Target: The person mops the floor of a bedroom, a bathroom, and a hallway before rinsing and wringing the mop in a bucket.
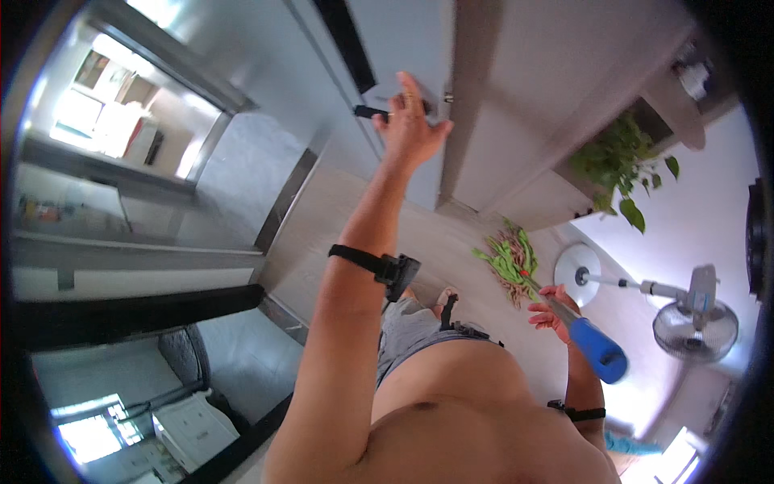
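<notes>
My left hand (414, 130) is spread over a black lever handle (370, 112) on a pale grey door (399, 48); it hides part of the lever, so the grip is unclear. At the right, my right hand (556, 311) has its fingers loosely around the metal shaft of a pole (561, 311). The pole's thick blue handle (595, 351) points up towards the camera, and a small red part shows at its far end. Beyond that end, leafy green vegetables with brownish stems (511, 257) lie on the floor.
A standing fan (695, 330) with a round white base is at the right. Above the vegetables, a leafy potted plant (617, 163) hangs over a ledge. Glass-panelled door frames (139, 248) and a white cabinet (196, 429) are at the left.
</notes>
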`<action>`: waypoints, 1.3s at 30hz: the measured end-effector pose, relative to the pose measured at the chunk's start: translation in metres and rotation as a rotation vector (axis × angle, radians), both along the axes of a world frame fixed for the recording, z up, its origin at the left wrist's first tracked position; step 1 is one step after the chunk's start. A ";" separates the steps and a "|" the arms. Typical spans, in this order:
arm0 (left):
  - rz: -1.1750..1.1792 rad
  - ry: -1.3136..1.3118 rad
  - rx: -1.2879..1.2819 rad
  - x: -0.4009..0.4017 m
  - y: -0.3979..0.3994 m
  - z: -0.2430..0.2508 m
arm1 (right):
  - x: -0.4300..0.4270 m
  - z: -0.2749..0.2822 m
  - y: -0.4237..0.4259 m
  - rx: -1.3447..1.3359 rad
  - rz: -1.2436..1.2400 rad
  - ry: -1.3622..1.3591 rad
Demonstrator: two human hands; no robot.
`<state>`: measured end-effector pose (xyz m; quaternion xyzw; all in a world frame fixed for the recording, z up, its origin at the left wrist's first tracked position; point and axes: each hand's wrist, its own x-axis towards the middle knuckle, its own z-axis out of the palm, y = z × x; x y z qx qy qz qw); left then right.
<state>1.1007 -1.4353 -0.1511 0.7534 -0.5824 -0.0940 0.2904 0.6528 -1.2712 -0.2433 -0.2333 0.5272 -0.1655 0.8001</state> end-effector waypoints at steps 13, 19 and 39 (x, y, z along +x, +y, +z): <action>-1.090 1.143 -0.169 -0.007 0.204 0.083 | 0.134 -0.037 -0.003 -0.650 0.512 0.234; -0.851 1.218 0.110 0.072 0.242 0.049 | 0.263 -0.017 0.007 -0.885 0.724 0.294; -0.424 0.741 -0.387 0.371 0.492 0.175 | 0.680 0.016 0.108 -1.470 1.562 -0.361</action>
